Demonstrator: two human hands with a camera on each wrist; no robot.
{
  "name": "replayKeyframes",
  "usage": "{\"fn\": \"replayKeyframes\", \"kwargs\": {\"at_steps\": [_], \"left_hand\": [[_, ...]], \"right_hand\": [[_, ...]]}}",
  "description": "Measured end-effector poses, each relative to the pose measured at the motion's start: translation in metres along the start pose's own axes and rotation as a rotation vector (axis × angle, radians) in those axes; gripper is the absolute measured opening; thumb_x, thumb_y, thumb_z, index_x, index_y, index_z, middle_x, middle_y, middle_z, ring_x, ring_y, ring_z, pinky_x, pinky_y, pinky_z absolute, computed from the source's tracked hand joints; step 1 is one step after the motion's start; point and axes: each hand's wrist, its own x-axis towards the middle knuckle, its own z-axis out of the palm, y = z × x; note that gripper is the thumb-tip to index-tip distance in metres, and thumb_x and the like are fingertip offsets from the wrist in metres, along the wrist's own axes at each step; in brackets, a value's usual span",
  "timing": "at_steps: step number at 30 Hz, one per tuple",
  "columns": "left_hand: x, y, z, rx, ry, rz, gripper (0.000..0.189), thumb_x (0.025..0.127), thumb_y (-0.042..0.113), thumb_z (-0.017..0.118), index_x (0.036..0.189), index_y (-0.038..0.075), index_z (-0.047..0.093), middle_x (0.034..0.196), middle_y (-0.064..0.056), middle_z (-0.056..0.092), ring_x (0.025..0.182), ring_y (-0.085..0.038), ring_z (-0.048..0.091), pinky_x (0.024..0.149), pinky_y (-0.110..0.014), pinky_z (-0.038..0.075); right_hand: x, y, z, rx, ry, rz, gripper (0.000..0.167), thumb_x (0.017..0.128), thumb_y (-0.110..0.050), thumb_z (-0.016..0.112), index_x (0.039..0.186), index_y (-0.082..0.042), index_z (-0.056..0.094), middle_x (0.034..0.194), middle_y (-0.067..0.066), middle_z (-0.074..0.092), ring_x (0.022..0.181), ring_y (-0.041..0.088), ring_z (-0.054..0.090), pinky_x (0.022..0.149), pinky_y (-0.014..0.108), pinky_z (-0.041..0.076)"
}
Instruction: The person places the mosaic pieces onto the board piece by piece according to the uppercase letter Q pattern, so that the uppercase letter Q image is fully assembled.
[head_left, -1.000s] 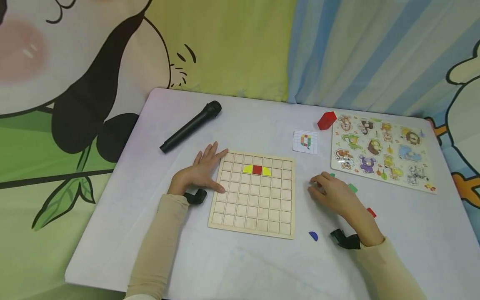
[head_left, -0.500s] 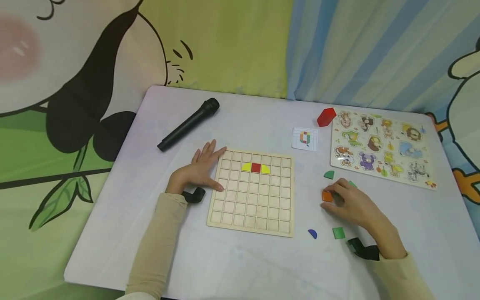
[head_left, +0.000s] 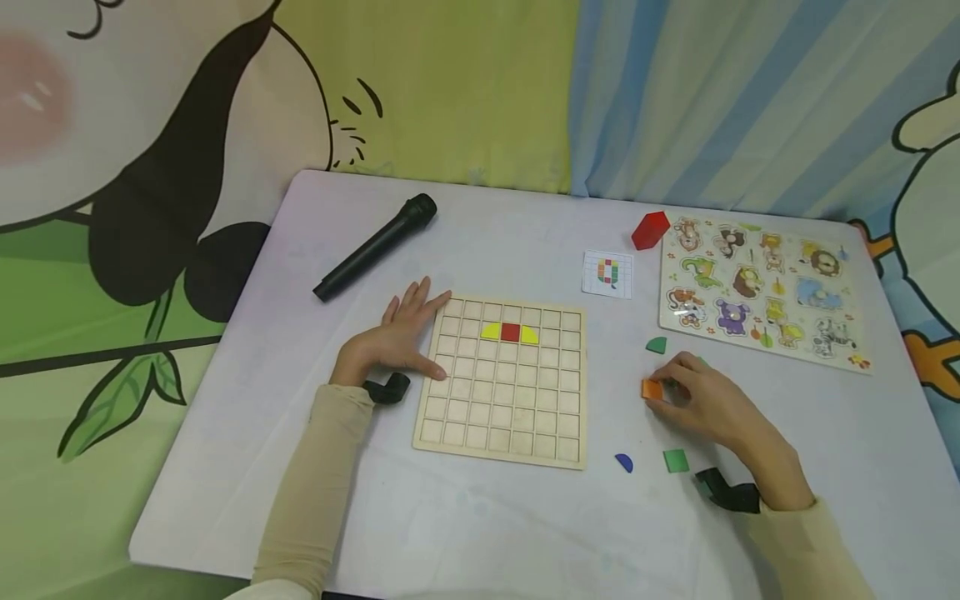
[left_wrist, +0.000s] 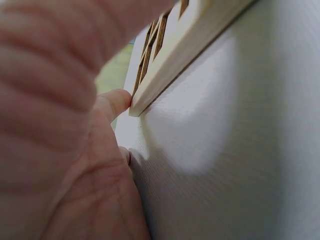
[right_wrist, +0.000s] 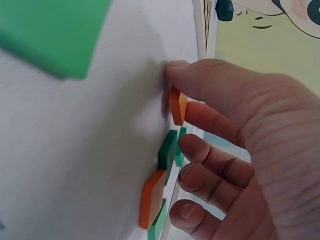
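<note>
My left hand (head_left: 390, 343) rests at the left edge of a wooden grid board (head_left: 480, 414), fingers spread and straight, thumb on its rim. In the left wrist view a fingertip touches the board's corner. On the board, a red square (head_left: 511, 332) sits between two yellow quarter-rounds. To the right, my right hand (head_left: 708, 404) pinches an orange square tile (head_left: 651, 389) between thumb and index finger, at the tabletop. Near that hand lie a green quarter-round (head_left: 656, 345), a green square (head_left: 676, 461) and a blue half-round (head_left: 624, 462). The right wrist view shows another orange tile (right_wrist: 152, 197).
A small pattern card (head_left: 608, 274) lies behind the board to the right. Further right are a red block (head_left: 650, 230) and an animal puzzle board (head_left: 765, 292). A black microphone (head_left: 375, 248) lies at the back left. Curtains hang behind the table.
My right hand has moved slightly right and toward me, off the green quarter-round, and has taken hold of the orange tile. The green square has come into view. My left hand stays put.
</note>
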Motion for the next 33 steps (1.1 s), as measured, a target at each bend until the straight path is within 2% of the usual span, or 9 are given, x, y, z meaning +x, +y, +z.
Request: {"fn": "replayKeyframes", "kwargs": {"at_steps": [4,7,12,19,26,33], "left_hand": [[0.000,-0.002,0.001,-0.005,0.000,-0.003,0.132,0.063,0.046,0.089,0.159,0.021,0.002,0.160,-0.008,-0.027,0.147,-0.025,-0.027,0.118,-0.049,-0.017],[0.001,-0.003,0.001,-0.008,0.000,0.000,0.131,0.063,0.047,0.089,0.159,0.021,0.002,0.160,-0.009,-0.027,0.147,-0.025,-0.027,0.118,-0.049,-0.017],[0.001,-0.002,0.000,-0.025,0.003,0.009,0.131,0.064,0.046,0.089,0.159,0.021,0.002,0.160,-0.008,-0.027,0.147,-0.025,-0.027,0.118,-0.049,-0.017],[0.000,0.001,-0.002,-0.027,-0.004,0.014,0.130,0.065,0.046,0.088,0.159,0.022,0.002,0.160,-0.008,-0.026,0.147,-0.025,-0.026,0.118,-0.047,-0.017],[0.000,0.002,-0.003,-0.022,-0.010,0.006,0.131,0.064,0.046,0.088,0.159,0.022,0.002,0.160,-0.007,-0.027,0.147,-0.023,-0.027,0.119,-0.046,-0.017],[0.000,-0.001,-0.002,-0.028,-0.008,-0.007,0.131,0.063,0.048,0.088,0.159,0.024,0.001,0.160,-0.006,-0.027,0.147,-0.022,-0.027,0.119,-0.045,-0.018]], "right_hand": [[0.005,-0.008,-0.003,-0.006,-0.008,0.005,0.033,0.080,-0.025,0.080,0.107,-0.008,0.070,0.104,0.007,0.059,0.082,0.021,0.051,0.071,0.037,0.050],[0.009,-0.013,-0.004,-0.011,-0.006,-0.012,0.033,0.080,-0.025,0.080,0.106,-0.008,0.070,0.104,0.008,0.058,0.082,0.021,0.052,0.073,0.039,0.053],[0.018,-0.020,-0.004,-0.036,0.031,-0.090,0.028,0.080,-0.023,0.080,0.103,-0.008,0.070,0.100,0.004,0.060,0.082,0.021,0.055,0.075,0.042,0.054],[0.032,-0.033,-0.007,-0.041,0.007,-0.124,0.030,0.081,-0.020,0.079,0.105,-0.006,0.070,0.100,0.002,0.061,0.084,0.020,0.058,0.079,0.042,0.055],[0.045,-0.048,-0.006,-0.025,0.010,-0.188,0.027,0.082,-0.021,0.078,0.103,-0.008,0.071,0.099,0.001,0.061,0.077,0.018,0.055,0.067,0.033,0.051],[0.061,-0.065,-0.003,-0.016,-0.020,-0.224,0.028,0.084,-0.027,0.077,0.104,-0.010,0.069,0.101,0.000,0.061,0.082,0.019,0.058,0.074,0.035,0.053]]}}
